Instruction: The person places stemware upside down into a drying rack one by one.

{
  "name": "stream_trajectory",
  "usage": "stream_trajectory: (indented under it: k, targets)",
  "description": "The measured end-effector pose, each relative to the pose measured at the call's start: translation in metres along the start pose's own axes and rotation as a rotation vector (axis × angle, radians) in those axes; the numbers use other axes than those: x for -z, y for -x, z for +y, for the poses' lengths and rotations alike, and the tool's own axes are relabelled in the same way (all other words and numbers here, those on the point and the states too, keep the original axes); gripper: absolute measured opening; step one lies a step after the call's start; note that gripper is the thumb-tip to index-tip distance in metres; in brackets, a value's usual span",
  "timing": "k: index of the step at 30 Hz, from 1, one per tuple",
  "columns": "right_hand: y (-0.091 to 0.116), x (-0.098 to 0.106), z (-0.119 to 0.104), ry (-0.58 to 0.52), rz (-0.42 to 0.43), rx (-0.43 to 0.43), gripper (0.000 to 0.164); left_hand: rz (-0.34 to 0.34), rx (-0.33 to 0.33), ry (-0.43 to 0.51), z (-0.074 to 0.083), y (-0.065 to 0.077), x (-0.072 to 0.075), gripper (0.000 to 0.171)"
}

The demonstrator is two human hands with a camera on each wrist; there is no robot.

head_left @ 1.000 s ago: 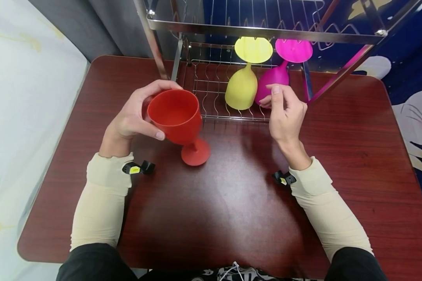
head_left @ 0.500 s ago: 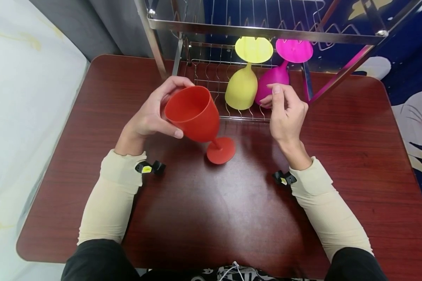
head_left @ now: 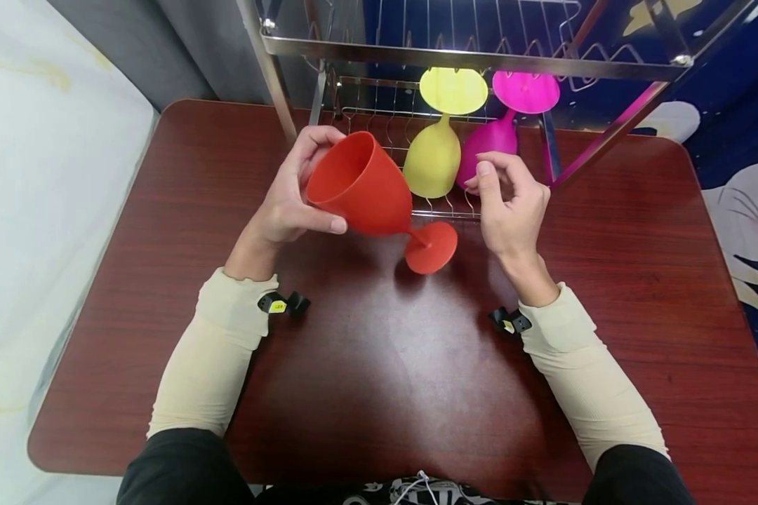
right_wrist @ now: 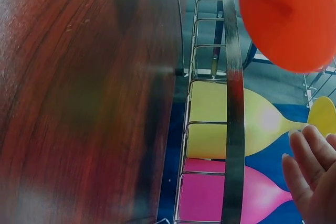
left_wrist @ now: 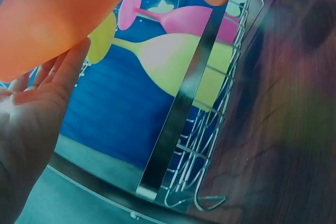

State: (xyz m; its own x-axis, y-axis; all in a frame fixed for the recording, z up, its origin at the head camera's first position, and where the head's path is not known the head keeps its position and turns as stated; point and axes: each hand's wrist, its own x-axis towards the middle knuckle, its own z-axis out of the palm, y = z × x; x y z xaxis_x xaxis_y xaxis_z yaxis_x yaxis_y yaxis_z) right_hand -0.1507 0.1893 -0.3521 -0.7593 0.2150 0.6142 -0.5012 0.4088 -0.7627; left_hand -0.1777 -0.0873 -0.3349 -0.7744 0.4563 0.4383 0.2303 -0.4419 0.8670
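Observation:
My left hand grips the bowl of a red goblet, thumb on the near side. Tilted over the table, the goblet has its mouth facing up-left and its foot pointing right and toward me. Close up, its orange-looking bowl covers part of the left wrist view. My right hand hovers in front of the rack with loosely bent fingers and holds nothing. Behind it a magenta goblet stands upside down, partly hidden by the fingers. Beside that one is an upside-down yellow goblet.
A two-level metal dish rack stands at the back of the brown table, with both upturned goblets on its lower wire level. A crossbar of the rack runs in front of their bowls. Dark blue patterned cloth hangs at the right.
My left hand has carried the red goblet right and closer to the rack, tipping it further so the foot swings rightward and up. The right hand stays nearly still.

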Motion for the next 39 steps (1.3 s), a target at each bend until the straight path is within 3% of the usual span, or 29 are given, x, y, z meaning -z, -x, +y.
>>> stream_trajectory:
  k: [5, 14, 21, 30, 34, 39]
  targets:
    - [0.002, 0.000, -0.012, -0.009, -0.024, 0.000, 0.027, 0.056, -0.031, 0.044, -0.004, -0.004, -0.007, 0.080]
    - [0.002, 0.002, 0.006, -0.073, -0.110, -0.006, 0.030, 0.089, -0.093, 0.088, -0.010, -0.010, -0.015, 0.083]
    - [0.002, 0.004, 0.006, -0.131, -0.211, 0.006, 0.027, 0.147, -0.117, 0.095, -0.015, -0.012, -0.020, 0.084]
    - [0.001, 0.008, 0.008, -0.084, -0.367, 0.087, 0.032, 0.206, -0.116, 0.113, -0.019, -0.012, -0.027, 0.076]
    - [0.001, 0.008, 0.008, -0.086, -0.416, 0.119, 0.025, 0.209, -0.107, 0.107, -0.019, -0.011, -0.028, 0.077]
    - [0.002, 0.006, -0.001, -0.125, -0.410, 0.133, 0.012, 0.195, -0.109, 0.098, -0.018, -0.010, -0.027, 0.077]
